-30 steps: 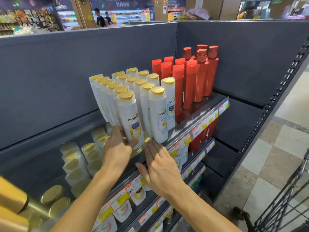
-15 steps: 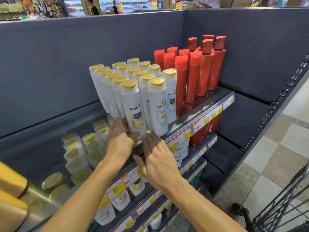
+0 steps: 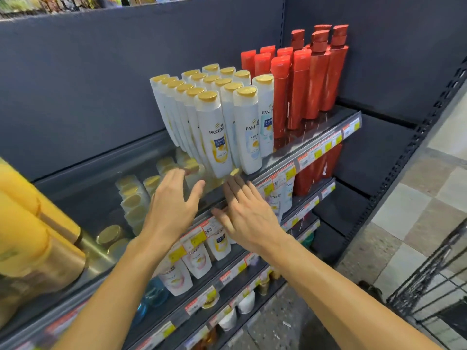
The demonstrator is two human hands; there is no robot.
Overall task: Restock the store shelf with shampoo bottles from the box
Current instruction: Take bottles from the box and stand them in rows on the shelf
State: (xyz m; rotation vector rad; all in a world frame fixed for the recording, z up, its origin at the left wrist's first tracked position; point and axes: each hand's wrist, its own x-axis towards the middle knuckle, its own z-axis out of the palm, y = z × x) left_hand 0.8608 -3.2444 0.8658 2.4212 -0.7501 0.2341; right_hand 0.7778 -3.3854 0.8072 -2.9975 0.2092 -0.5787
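Hovering both hands, left hand (image 3: pixel 174 208) and right hand (image 3: pixel 249 219), fingers spread, holding nothing, below front shampoo bottle (image 3: pixel 214 137); I'd guess ready to steady the leaning row.

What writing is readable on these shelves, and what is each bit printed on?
"PANTENE": front-left white shampoo bottle, top shelf.
"PANTENE", last letters cut off: white bottle to its right.
"PANTE", partly hidden: the next white bottle.
Small label print on the bottles: too small to read.
Price tags on the shelf edge: blurred.
Red bottles: no text visible.
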